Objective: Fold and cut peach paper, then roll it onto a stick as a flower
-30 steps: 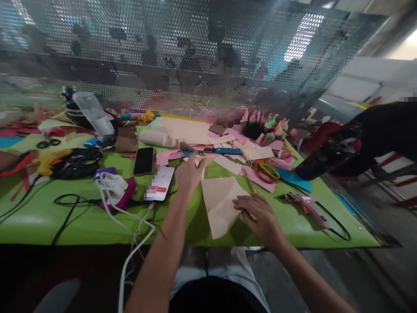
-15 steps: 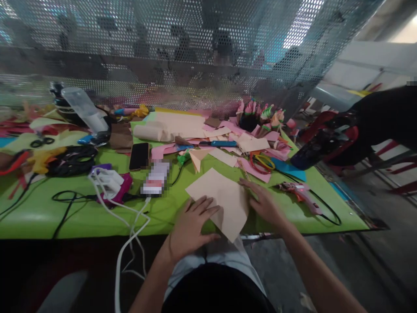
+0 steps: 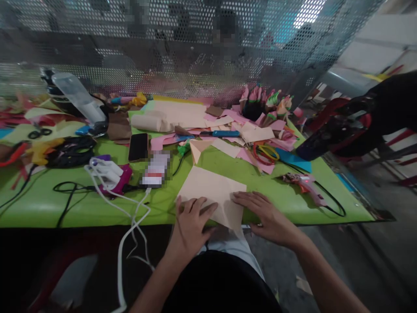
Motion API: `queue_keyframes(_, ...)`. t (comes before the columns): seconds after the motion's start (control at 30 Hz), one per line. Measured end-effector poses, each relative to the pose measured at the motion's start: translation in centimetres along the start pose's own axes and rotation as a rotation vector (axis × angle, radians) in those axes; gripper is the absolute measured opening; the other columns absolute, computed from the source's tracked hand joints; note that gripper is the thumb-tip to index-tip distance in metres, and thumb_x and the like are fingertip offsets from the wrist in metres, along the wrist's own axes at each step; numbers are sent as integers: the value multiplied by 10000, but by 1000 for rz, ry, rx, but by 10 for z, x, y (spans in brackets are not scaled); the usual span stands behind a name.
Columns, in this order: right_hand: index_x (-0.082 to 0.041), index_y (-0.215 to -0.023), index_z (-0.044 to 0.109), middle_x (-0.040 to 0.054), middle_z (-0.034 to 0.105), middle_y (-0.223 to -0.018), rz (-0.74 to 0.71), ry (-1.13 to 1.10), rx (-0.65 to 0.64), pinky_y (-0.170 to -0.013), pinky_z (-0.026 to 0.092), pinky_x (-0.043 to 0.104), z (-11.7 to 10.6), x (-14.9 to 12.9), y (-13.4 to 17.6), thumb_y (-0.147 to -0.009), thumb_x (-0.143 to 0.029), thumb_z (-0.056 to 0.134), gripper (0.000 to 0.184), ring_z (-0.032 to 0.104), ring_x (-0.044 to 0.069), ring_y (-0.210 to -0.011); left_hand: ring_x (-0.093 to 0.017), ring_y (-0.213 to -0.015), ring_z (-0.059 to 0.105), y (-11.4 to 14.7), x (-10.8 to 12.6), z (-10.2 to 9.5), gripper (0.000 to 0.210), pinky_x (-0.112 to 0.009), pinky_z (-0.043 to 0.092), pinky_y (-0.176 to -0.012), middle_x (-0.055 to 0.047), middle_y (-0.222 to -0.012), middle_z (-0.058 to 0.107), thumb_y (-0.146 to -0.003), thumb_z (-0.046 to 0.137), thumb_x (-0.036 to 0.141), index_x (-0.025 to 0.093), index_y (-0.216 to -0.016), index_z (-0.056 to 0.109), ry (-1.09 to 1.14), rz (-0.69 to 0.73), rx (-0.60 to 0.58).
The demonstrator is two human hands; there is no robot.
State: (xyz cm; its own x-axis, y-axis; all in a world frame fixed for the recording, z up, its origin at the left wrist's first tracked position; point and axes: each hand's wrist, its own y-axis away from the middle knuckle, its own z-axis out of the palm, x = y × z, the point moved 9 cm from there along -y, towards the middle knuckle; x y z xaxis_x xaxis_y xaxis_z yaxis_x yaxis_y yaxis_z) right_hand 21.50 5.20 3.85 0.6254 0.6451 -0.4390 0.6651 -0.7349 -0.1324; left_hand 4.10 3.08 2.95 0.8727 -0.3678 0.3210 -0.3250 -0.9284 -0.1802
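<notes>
A pale peach sheet of paper (image 3: 215,187) lies at the front edge of the green table, its near corner reaching over the edge. My left hand (image 3: 192,219) rests on the sheet's left part with fingers spread. On its right side, my right hand (image 3: 265,213) lies flat with the fingertips on the paper. Just beyond the sheet stands a small folded peach paper cone (image 3: 197,150). To the right lies a pink hot glue gun (image 3: 306,187) with a small red light on. A phone with a lit screen (image 3: 155,169) is left of the paper.
A magenta power strip (image 3: 117,180) with white cables sits on the left; one cable hangs over the edge. Behind are a black phone (image 3: 138,147), a blue cutter (image 3: 224,133), tape rings (image 3: 265,153), paper scraps, paper flowers (image 3: 257,100) and a clear bottle (image 3: 78,98).
The sheet has turned and shifted left, its far edge now more level. My right hand has moved from beside the sheet's right corner onto its right side. The camera view has tilted slightly down.
</notes>
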Motion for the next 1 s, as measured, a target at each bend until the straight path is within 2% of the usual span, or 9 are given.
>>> queue_keyframes(0.1, -248, -1421, 473, 113, 572, -1428, 37, 15, 32, -1129, 338, 525, 1, 7, 4, -759, -117, 561, 681, 505, 264, -1342, -296, -1155, 567, 1, 4, -1, 518, -653, 169, -1158, -58, -1271, 645, -784, 757, 361, 344, -1280, 609, -33, -19, 7)
queue_keyframes(0.23, -260, -1404, 503, 119, 599, -1394, 37, 15, 44, -1112, 356, 532, 2, 9, 5, -780, -172, 631, 642, 524, 282, -1321, -289, -1270, 527, 1, 14, 5, 403, -606, 166, -1195, -66, -1342, 628, -824, 717, 324, 274, -1215, 634, 3, 43, 10)
queue_keyframes(0.37, -254, -1383, 537, 106, 605, -1387, 43, 8, 59, -1075, 406, 494, 0, 9, 2, -750, -137, 644, 652, 541, 274, -1294, -255, -1262, 558, -1, 16, 11, 391, -559, 243, -1185, -58, -1339, 641, -859, 662, 280, 283, -1248, 619, 66, 96, -15)
queue_keyframes(0.47, -276, -1377, 552, 97, 620, -1372, 60, -13, 75, -1023, 447, 482, -1, 14, -3, -758, -133, 637, 640, 571, 275, -1248, -226, -1231, 585, -2, 12, 7, 365, -509, 296, -1164, -46, -1284, 674, -888, 592, 218, 299, -1242, 632, 124, 95, 2)
queue_keyframes(0.57, -281, -1301, 613, 87, 681, -1284, 56, -68, 110, -986, 471, 461, -4, 19, -9, -838, -165, 606, 477, 611, 260, -1175, -186, -1101, 639, -4, 6, -5, 260, -444, 357, -1118, -40, -1159, 718, -936, 492, 167, 257, -1082, 687, 172, 48, 88)
queue_keyframes(0.7, -246, -1120, 689, 80, 748, -1083, 130, -137, 192, -895, 515, 403, -9, 32, -17, -930, -249, 539, 242, 656, 241, -1022, -195, -873, 626, -8, 0, -15, 228, -363, 468, -871, -46, -898, 711, -953, 479, 197, 201, -824, 666, 119, -54, 185)
queue_keyframes(0.83, -222, -1081, 694, 84, 745, -960, 212, -146, 253, -816, 524, 387, -8, 41, -24, -947, -304, 513, 239, 660, 245, -911, -197, -771, 603, -11, -8, -14, 236, -347, 427, -754, -27, -756, 676, -956, 484, 220, 201, -772, 631, 8, -180, 189)
queue_keyframes(1.0, -228, -1174, 671, 89, 733, -1058, 254, -49, 310, -849, 503, 418, -5, 43, -27, -953, -321, 508, 290, 640, 264, -965, -209, -758, 608, -14, -14, -12, 154, -356, 413, -747, -35, -764, 678, -937, 521, 247, 203, -816, 606, -79, -254, 169)
